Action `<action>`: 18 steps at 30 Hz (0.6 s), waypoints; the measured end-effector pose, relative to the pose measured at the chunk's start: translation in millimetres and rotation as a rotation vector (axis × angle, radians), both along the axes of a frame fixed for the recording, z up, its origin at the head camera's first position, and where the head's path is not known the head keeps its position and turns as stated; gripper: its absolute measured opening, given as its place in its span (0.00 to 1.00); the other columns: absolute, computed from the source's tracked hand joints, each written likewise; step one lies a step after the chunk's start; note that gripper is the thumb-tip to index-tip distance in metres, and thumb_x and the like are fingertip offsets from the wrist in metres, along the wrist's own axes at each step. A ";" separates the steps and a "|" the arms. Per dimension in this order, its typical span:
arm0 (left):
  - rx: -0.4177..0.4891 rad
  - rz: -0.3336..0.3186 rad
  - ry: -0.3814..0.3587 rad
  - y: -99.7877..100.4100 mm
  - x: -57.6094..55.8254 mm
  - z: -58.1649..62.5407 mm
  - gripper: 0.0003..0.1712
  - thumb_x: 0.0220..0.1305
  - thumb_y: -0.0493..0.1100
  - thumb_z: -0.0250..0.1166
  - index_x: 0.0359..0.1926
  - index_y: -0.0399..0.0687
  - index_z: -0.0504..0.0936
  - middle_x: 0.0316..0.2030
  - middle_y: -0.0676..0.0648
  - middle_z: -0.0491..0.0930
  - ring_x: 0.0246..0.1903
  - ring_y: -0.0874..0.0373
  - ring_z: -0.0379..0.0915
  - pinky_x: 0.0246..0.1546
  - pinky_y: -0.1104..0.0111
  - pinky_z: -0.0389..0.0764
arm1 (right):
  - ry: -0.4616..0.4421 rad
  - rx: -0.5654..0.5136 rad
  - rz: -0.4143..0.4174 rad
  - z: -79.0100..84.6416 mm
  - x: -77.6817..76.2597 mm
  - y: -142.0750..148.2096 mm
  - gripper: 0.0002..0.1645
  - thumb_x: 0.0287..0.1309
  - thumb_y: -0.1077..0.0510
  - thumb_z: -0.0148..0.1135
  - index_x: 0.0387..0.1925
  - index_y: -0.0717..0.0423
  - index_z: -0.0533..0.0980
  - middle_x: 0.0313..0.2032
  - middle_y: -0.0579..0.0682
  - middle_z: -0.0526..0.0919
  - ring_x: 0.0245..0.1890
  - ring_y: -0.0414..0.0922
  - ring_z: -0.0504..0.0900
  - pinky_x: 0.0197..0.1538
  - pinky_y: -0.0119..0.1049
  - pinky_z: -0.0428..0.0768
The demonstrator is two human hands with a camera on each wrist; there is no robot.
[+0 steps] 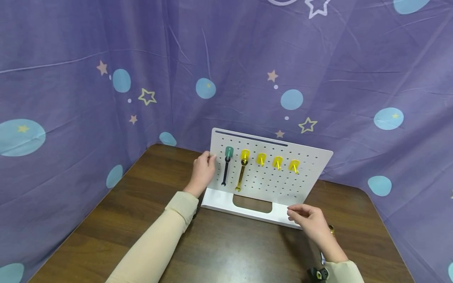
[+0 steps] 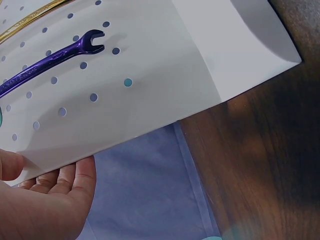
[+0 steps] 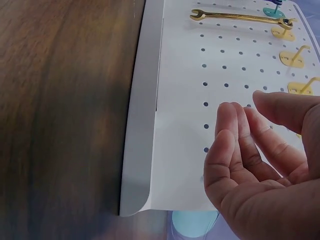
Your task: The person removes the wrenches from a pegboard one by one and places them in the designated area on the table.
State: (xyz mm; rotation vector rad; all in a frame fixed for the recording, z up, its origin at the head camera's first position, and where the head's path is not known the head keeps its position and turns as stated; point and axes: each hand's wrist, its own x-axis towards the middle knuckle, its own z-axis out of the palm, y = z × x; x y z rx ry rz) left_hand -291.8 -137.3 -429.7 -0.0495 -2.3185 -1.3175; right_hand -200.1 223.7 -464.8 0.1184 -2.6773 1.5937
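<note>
A white pegboard (image 1: 311, 161) leans back on its stand on the table. My left hand (image 1: 203, 171) grips its left edge, thumb in front and fingers behind, as the left wrist view shows. A dark purple wrench (image 2: 50, 61) hangs from the green hook (image 1: 229, 151). Beside it a gold wrench (image 3: 240, 17) hangs on a yellow hook (image 1: 245, 154). Three more yellow hooks (image 1: 277, 162) to the right carry nothing. My right hand (image 3: 265, 165) hovers before the board's lower right, fingers loosely bent, holding nothing.
Under my right forearm, a gold ring end (image 1: 331, 229) and a silver tool end (image 1: 322, 258) peek out on the wooden table (image 1: 141, 236); the rest is hidden. A purple curtain (image 1: 233, 47) hangs behind the table and on its left.
</note>
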 end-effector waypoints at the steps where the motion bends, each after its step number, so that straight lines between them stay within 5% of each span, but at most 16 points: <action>1: 0.001 0.001 0.001 0.0 -0.1 0.1 0.12 0.78 0.39 0.57 0.39 0.34 0.78 0.25 0.41 0.75 0.27 0.48 0.70 0.30 0.57 0.74 | 0.006 0.000 0.005 0.6 -0.1 -0.6 0.16 0.64 0.58 0.71 0.47 0.67 0.83 0.36 0.56 0.87 0.35 0.47 0.86 0.40 0.33 0.80; 18: 0.006 -0.005 -0.008 -0.4 0.5 0.4 0.12 0.78 0.39 0.56 0.37 0.34 0.77 0.24 0.42 0.73 0.26 0.49 0.69 0.29 0.58 0.72 | 0.003 -0.020 0.032 5.0 -6.3 -16.1 0.14 0.64 0.60 0.70 0.47 0.67 0.83 0.37 0.59 0.87 0.36 0.47 0.86 0.41 0.34 0.80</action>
